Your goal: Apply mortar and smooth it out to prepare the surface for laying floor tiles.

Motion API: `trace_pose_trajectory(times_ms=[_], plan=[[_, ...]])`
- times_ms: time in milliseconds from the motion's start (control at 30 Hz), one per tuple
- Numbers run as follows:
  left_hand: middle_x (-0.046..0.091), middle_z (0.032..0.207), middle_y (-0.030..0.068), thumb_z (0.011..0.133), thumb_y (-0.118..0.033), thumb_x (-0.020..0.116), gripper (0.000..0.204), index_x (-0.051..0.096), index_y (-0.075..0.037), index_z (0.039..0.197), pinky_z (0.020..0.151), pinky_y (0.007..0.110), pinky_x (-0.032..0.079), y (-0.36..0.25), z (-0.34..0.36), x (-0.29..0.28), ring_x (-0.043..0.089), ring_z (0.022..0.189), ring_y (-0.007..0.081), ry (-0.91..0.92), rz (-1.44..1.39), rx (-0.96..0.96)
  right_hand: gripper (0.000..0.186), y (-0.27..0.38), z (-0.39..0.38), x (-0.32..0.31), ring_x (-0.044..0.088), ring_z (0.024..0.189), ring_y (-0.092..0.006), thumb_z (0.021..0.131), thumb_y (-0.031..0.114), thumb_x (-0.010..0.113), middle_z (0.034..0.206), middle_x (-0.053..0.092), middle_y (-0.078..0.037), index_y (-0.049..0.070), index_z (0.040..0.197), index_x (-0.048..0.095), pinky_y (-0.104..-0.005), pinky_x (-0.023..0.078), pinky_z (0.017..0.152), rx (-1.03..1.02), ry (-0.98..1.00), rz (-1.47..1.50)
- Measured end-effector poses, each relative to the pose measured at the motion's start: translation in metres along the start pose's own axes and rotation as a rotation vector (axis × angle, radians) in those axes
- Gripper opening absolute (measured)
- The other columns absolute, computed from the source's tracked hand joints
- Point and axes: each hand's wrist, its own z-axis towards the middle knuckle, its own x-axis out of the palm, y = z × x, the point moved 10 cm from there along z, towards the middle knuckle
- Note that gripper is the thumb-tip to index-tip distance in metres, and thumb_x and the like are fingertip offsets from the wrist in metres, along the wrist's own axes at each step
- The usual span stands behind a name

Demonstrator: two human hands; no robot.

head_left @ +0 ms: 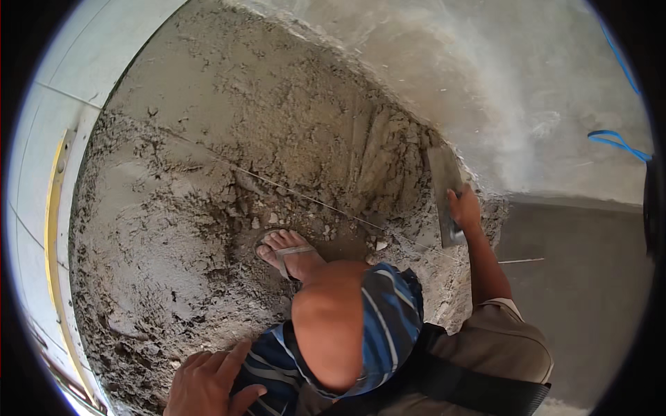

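Note:
My right hand [467, 209] is closed around the handle of a rectangular steel plastering trowel [441, 170]. The trowel's long blade lies along the right edge of the wet grey mortar [152, 236], against the base of the concrete wall [479, 90]. Down at the lower left, my left hand [207, 383] holds nothing; its fingers are apart next to my striped shorts [267, 367]. Rough, lumpy mortar spreads over the floor, smoother at the far end and at left. A thin string line [312, 198] crosses above it diagonally.
My sandalled foot [288, 251] stands in a low gap among small stones. A long yellow level or straightedge [53, 215] rests along the pale tiles [35, 166] at left. Blue cord [617, 142] hangs at right, above a grey concrete surface [576, 298].

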Motion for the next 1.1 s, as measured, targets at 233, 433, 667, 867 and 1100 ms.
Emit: trace_pose_trajectory(times_ms=[233,433,667,867,1100], plan=[[0.070,0.096,0.0178,0.091,-0.011,0.068,0.057,0.056,-0.009,0.146,0.077,0.049,0.052,0.008,0.030,-0.009,0.066,0.087,0.0395,0.047,0.150,-0.110,0.046,0.016,0.007,0.080,0.065,0.097,-0.0517,0.094,0.040,0.067,0.097,0.068,-0.031,-0.005,0.107,0.063,-0.0567,0.051,0.086,-0.086,-0.098,0.177],[0.068,0.096,0.0114,0.083,-0.025,0.078,0.061,0.058,-0.002,0.136,0.086,0.043,0.051,0.016,0.039,-0.032,0.065,0.087,0.0323,-0.141,0.353,-0.123,0.052,0.073,0.060,0.106,0.049,0.053,-0.0226,0.093,0.040,0.070,0.054,0.051,-0.013,0.000,0.063,0.058,-0.0454,0.037,0.053,-0.212,0.005,0.508],[0.071,0.099,0.0132,0.088,-0.033,0.075,0.063,0.055,-0.003,0.140,0.092,0.044,0.051,0.030,0.018,-0.048,0.069,0.097,0.0329,-0.296,0.388,-0.237,0.038,0.077,0.025,0.064,0.061,0.075,-0.0231,0.094,0.031,0.071,0.076,0.065,-0.015,-0.007,0.092,0.065,-0.0423,0.049,0.072,-0.321,-0.046,0.579],[0.070,0.102,0.0147,0.092,-0.044,0.069,0.067,0.053,-0.003,0.142,0.094,0.046,0.052,0.038,0.012,-0.035,0.070,0.098,0.0358,-0.217,0.265,-0.187,0.033,0.250,-0.010,0.039,0.064,0.078,-0.0192,0.093,0.023,0.072,0.084,0.067,-0.013,-0.005,0.108,0.064,-0.0368,0.052,0.074,-0.461,0.302,0.758],[0.072,0.103,0.0187,0.093,-0.043,0.068,0.062,0.056,-0.002,0.138,0.087,0.049,0.054,0.045,-0.013,-0.027,0.070,0.095,0.0403,-0.230,0.142,-0.249,0.035,0.392,-0.024,-0.002,0.069,0.089,-0.0438,0.095,0.030,0.067,0.093,0.070,-0.026,0.002,0.116,0.062,-0.0469,0.053,0.076,-0.728,-0.041,0.400]])
